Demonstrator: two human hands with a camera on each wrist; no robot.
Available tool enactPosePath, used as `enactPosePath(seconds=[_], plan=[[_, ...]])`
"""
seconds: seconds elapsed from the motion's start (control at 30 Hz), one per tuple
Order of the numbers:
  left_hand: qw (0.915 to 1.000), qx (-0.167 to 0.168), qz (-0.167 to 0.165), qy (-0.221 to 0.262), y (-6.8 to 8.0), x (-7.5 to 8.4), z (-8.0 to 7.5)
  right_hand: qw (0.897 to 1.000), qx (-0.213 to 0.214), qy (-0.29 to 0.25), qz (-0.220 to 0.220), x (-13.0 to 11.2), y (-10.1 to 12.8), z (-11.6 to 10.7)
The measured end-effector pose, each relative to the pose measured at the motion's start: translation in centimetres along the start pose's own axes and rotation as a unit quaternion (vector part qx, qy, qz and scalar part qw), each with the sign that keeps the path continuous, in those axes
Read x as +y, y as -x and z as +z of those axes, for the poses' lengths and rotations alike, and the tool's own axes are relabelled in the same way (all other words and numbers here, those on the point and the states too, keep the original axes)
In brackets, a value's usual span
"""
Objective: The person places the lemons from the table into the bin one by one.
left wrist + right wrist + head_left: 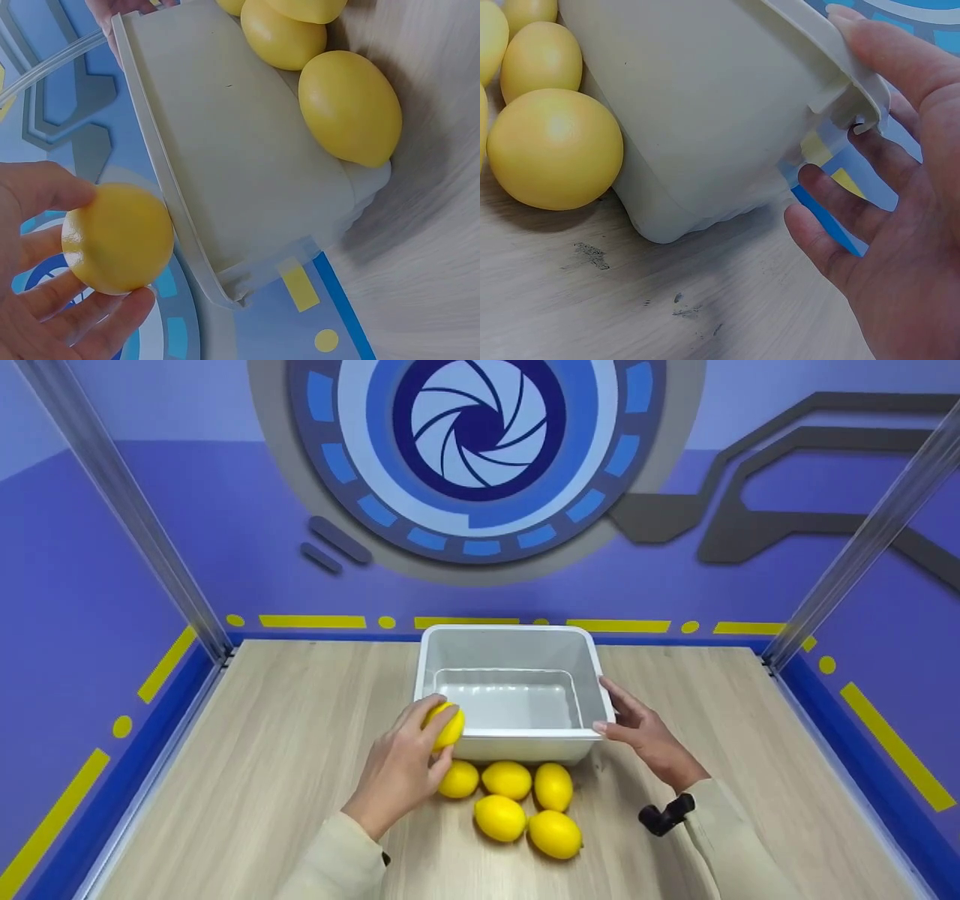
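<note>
My left hand [397,769] grips a yellow lemon [450,729] at the left front corner of a white plastic bin [525,748]. In the left wrist view this lemon [118,238] sits between thumb and fingertips, close beside the bin's rim. At the bin's right front corner, my right hand [656,742] holds the rim, thumb on top and fingers along the outside below it. Several more lemons [500,818] lie on the table just in front of the bin, in two loose rows. One lemon [458,780] is partly covered by the left hand.
The bin stands on a wood-grain table [315,697], near the back wall [480,600] with its printed blue and purple pattern. Side panels [90,607] with metal posts [142,525] flank the table. A black wrist strap piece [667,814] hangs at the right sleeve.
</note>
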State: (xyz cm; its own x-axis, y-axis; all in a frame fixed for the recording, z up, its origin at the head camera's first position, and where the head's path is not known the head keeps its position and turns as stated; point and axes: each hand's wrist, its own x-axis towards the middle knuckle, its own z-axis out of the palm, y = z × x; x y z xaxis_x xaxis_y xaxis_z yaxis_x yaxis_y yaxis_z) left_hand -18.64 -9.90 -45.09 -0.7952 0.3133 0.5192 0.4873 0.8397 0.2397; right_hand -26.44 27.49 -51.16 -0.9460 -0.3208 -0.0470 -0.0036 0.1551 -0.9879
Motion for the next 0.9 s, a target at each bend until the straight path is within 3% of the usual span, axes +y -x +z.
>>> enactPosePath(seconds=[0.23, 0.9], plan=[[0.9999, 0.012, 0.006, 0.005, -0.27, -0.11, 0.08, 1.000, 0.000, 0.015, 0.004, -0.06, 0.09, 0.04], [0.9998, 0.004, 0.018, -0.011, -0.80, -0.10, 0.15, 1.000, 0.001, 0.018, 0.005, -0.01, 0.06, -0.04]])
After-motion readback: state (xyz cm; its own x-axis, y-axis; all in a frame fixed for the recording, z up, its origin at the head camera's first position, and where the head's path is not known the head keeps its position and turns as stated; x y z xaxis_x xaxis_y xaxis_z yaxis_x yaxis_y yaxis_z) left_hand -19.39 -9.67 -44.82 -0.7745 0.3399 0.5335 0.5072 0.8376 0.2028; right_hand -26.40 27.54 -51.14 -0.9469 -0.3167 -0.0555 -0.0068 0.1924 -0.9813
